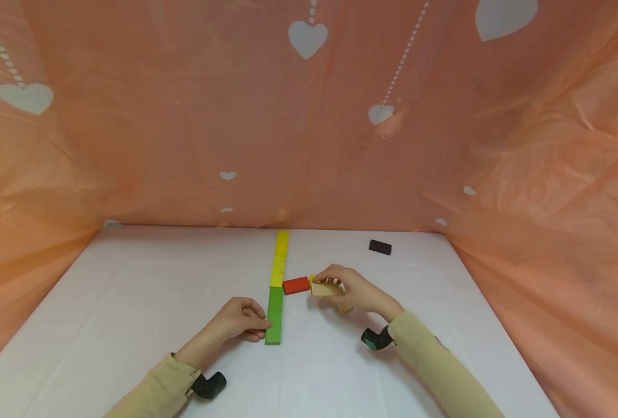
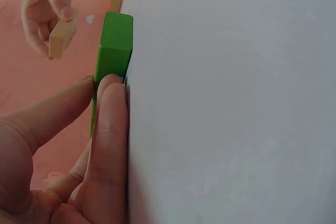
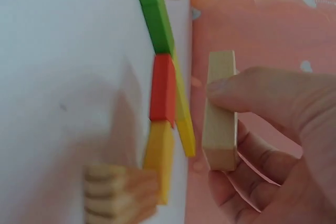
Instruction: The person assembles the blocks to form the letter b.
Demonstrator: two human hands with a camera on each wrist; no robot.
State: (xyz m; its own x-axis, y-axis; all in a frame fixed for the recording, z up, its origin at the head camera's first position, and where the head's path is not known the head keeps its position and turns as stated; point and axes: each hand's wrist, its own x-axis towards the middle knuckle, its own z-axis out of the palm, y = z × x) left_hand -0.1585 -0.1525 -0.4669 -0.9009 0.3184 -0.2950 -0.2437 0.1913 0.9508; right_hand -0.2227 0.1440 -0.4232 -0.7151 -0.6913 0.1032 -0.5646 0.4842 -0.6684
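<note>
Tabletop (image 1: 131, 273), right grip (image 1: 359, 290) round wooden block (image 3: 220, 129)

Place: we see a curtained booth (image 1: 544, 191); whether it stands in a home or a studio, we cannot tell.
Curtain (image 1: 183, 116): we find it orange-pink, hung behind and along both sides.
Hearts (image 1: 307, 39): printed white, we note.
Desk (image 1: 131, 278): we look down on its white top.

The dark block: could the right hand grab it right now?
Probably not as is: the right hand already holds a pale block, though nothing appears to stand between that hand and the dark block.
</note>
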